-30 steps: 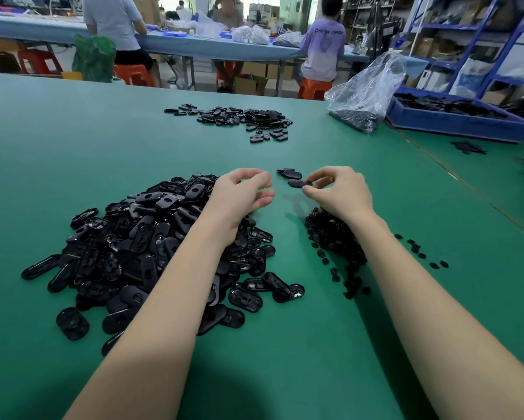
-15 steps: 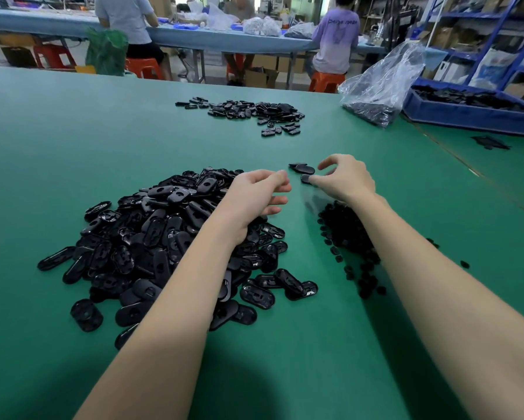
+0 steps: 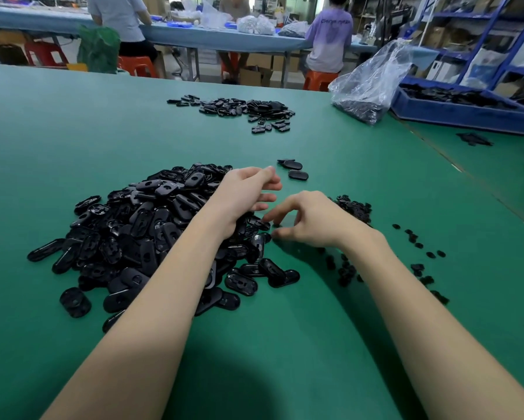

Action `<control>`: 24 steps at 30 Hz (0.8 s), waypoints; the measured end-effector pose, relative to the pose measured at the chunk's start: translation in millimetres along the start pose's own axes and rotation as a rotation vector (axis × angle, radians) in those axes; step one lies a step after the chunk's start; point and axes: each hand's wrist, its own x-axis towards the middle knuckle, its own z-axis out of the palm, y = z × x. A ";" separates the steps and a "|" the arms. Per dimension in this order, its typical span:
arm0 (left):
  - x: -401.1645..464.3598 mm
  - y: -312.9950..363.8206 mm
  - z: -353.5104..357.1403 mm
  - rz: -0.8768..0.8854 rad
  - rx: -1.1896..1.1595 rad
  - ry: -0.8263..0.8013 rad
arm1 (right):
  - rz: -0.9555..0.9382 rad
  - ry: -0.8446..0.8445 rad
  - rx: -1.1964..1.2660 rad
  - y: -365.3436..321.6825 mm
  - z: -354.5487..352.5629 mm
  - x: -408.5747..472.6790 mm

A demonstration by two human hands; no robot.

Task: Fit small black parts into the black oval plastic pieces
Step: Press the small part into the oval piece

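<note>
Green counter with a big heap of black oval pieces on the left side. Left hand above the right edge of this heap, fingers loosely curled and apart, nothing visible inside. Right hand just beside it, low over the counter, fingers bent down, fingertips close to an oval piece at the heap's edge; not possible to tell if something is pinched there. Smaller heap of small black parts behind and under the right wrist, with some single ones spread to the right. Two separate oval pieces lying on the counter beyond the hands, near each other. Another flat group of ovals far back on the counter. Clear plastic bag with dark content at the back right, blue tray just beside it.
</note>
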 end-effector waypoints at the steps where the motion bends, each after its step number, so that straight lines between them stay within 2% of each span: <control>1: -0.7 -0.3 0.2 0.004 0.011 -0.004 | 0.014 0.025 -0.015 0.7 2.3 0.5; 6: -3.6 -1.4 0.0 0.020 0.053 -0.021 | 0.012 0.132 -0.084 1.9 7.1 1.7; 11: -5.0 -1.9 0.0 0.056 0.104 -0.039 | -0.070 0.181 -0.174 5.0 7.7 1.7; 15: -5.8 -1.2 0.0 0.063 0.121 -0.054 | -0.085 0.232 -0.083 10.8 -0.7 -0.4; 18: -6.0 -1.6 -0.2 0.100 0.235 -0.062 | -0.081 0.226 0.008 15.7 -16.5 -2.8; 20: -7.8 -2.2 -0.5 0.110 0.286 -0.123 | -0.077 0.223 0.048 19.1 -25.7 -6.2; 22: -10.4 -3.3 0.4 0.080 0.251 -0.183 | -0.052 0.217 0.069 21.7 -31.7 -9.6; 24: -10.8 -5.0 1.3 0.072 0.250 -0.177 | 0.002 0.190 0.062 23.4 -36.4 -11.1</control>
